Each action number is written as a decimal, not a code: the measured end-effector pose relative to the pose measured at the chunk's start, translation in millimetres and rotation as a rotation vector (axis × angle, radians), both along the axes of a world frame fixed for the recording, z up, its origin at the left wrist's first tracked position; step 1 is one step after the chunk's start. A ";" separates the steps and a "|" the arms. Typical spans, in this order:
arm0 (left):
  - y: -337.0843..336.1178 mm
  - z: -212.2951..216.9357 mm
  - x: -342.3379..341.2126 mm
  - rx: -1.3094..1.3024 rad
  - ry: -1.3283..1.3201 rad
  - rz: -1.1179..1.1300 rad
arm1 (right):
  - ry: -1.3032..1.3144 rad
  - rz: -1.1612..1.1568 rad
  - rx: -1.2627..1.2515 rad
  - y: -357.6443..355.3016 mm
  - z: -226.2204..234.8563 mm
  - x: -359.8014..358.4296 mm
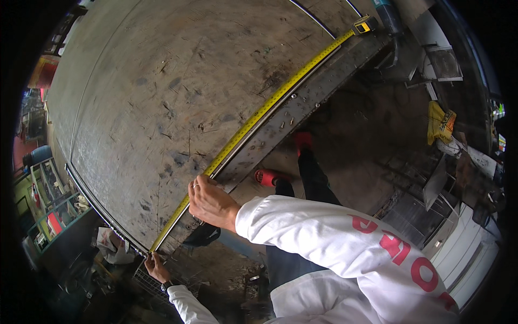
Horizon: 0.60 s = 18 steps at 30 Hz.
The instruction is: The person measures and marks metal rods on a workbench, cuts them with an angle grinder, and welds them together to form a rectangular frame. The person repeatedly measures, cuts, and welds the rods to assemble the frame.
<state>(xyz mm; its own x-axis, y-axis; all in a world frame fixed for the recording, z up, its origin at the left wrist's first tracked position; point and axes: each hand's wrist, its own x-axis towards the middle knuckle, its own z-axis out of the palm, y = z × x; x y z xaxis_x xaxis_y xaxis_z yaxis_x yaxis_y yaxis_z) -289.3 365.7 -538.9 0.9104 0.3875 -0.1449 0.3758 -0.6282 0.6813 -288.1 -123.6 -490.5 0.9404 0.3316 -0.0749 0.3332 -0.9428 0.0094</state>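
In the head view, a yellow tape measure (pixel 259 116) is stretched along the near edge of a large worn metal sheet (pixel 162 97), its long axis running diagonally from the sheet's lower-left corner to the tape case (pixel 365 24) at the upper right. The tape's free end is pinched at that corner by the left hand (pixel 155 267), while the right hand (pixel 211 202) is pressed down on the tape a little way up the edge, fingers closed over it. The case lies well apart from both hands, with the right hand nearer to it.
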 end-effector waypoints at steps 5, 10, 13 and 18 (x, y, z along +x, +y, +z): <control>13.4 -2.9 1.6 0.018 -0.008 -0.028 | 0.028 0.064 -0.138 5.9 10.8 4.9; 11.8 -7.5 11.1 0.039 0.061 -0.027 | 0.033 0.048 -0.102 2.0 7.3 6.9; 20.1 -7.3 -9.1 0.028 -0.031 -0.023 | -0.046 0.130 0.114 -4.6 -7.8 11.8; 3.8 -9.3 -3.8 -0.102 -0.062 0.000 | -0.021 0.201 0.255 -46.0 -15.2 23.8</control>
